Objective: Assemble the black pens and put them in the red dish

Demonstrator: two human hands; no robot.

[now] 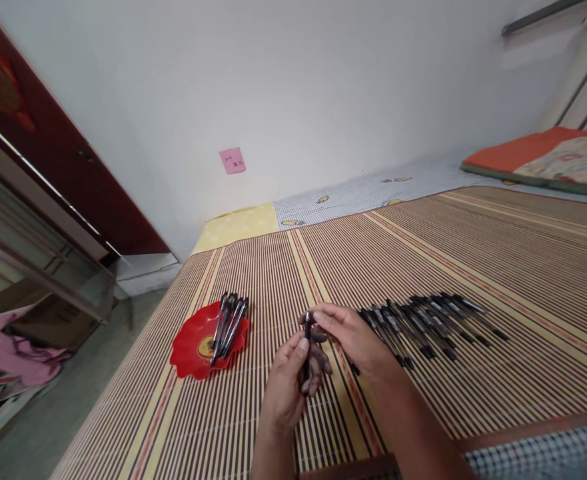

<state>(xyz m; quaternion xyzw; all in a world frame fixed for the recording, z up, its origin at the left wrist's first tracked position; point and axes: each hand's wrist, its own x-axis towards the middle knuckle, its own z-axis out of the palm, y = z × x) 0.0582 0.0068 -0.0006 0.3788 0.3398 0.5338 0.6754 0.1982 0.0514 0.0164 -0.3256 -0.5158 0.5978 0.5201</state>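
Note:
Both of my hands hold one black pen [307,347] upright over the striped bamboo mat [498,253]. My left hand [290,383] wraps its lower barrel, thumb up along it. My right hand [353,337] pinches the pen's top end with its fingertips. A row of several black pens [428,323] lies on the mat just right of my right hand. To the left, a red scalloped plate [188,347] carries several more black pens [228,320] laid side by side.
The mat covers a bed against a white wall with a pink sticky note [232,161]. An orange and patterned pillow [548,157] lies at the far right. A dark red cabinet [38,153] and floor clutter stand left of the bed.

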